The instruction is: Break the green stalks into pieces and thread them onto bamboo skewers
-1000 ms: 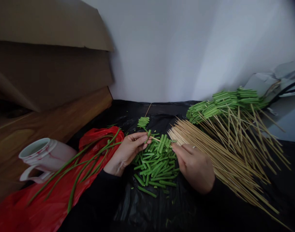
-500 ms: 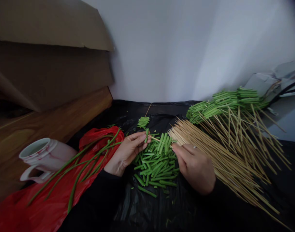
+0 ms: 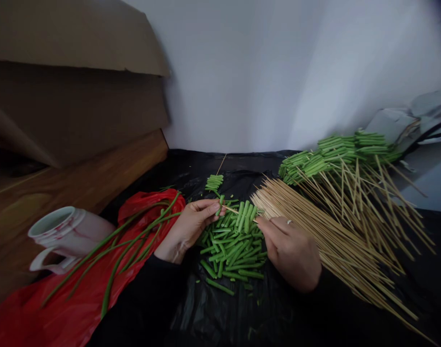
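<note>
My left hand (image 3: 191,225) pinches a short green stem piece (image 3: 220,204) at the tip of a thin wooden skewer (image 3: 230,209). My right hand (image 3: 291,249) grips the skewer's other end. Several green pieces (image 3: 247,216) sit side by side on this skewer, between my hands. Beneath them lies a heap of loose cut green pieces (image 3: 238,258). Behind my left hand, one loaded skewer (image 3: 214,182) rests on the black plastic sheet (image 3: 191,166).
At the right lie a bundle of bare skewers (image 3: 314,226) and a stack of loaded skewers (image 3: 336,153). At the left are a red bag (image 3: 134,241) with long green stems, a white mug (image 3: 71,231) and a cardboard box (image 3: 79,96).
The green piece in my left hand has shifted slightly and now tilts more. The row on the skewer has moved very slightly. My right hand stays almost in place.
</note>
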Available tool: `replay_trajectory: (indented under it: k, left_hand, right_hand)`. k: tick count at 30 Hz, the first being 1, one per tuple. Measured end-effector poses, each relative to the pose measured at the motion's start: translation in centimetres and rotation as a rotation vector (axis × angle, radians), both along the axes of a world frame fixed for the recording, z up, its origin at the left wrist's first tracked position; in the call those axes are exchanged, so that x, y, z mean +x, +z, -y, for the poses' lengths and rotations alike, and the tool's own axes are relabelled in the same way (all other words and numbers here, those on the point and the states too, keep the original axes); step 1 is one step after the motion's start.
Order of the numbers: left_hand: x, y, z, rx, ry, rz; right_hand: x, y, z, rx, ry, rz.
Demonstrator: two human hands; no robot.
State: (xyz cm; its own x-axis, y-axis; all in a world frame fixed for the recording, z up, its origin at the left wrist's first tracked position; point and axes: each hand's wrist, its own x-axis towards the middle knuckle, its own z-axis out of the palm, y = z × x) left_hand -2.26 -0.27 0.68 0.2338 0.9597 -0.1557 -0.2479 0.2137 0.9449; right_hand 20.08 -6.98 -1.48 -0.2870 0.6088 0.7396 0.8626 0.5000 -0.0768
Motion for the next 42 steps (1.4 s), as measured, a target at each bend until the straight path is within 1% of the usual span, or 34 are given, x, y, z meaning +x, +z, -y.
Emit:
replay_trajectory:
  k: [3,5,9,11,17,23,26,32,37,42]
  left_hand:
    - [0.05,-0.05,0.04,-0.007,-0.006,-0.007]
    - [0.14,-0.03,0.06,-0.012,0.003,-0.013]
    - [0.30,0.11,0.14,-0.008,0.015,-0.041]
    - [0.34,0.14,0.19,0.002,0.014,-0.057]
    - [0.48,-0.04,0.32,0.024,-0.013,-0.065]
    - [0.63,-0.13,0.33,0.022,-0.024,-0.081]
    - [0.67,-0.10,0.34,0.013,-0.026,-0.072]
    - [0.72,-0.04,0.49,0.017,-0.064,-0.057]
    - [0.75,0.04,0.58,0.005,-0.049,-0.056]
    - [0.78,0.09,0.70,-0.003,-0.060,-0.043]
  right_hand:
    - [0.02,-0.09,-0.04,0.025,0.010,0.007]
    - [-0.01,-0.15,0.00,0.015,0.012,-0.001]
    - [-0.18,-0.23,0.24,-0.119,0.017,-0.030]
    - [-0.23,-0.20,0.32,-0.151,0.025,-0.031]
    - [-0.09,0.08,0.16,-0.074,0.029,-0.036]
    - [-0.14,-0.09,0.34,-0.128,0.016,-0.031]
    - [-0.14,-0.10,0.38,-0.130,0.011,-0.033]
    - [0.12,0.19,0.27,-0.135,0.067,-0.094]
    - [0.00,0.20,0.58,-0.172,0.031,-0.037]
    - [0.03,0.34,0.48,-0.131,0.040,-0.071]
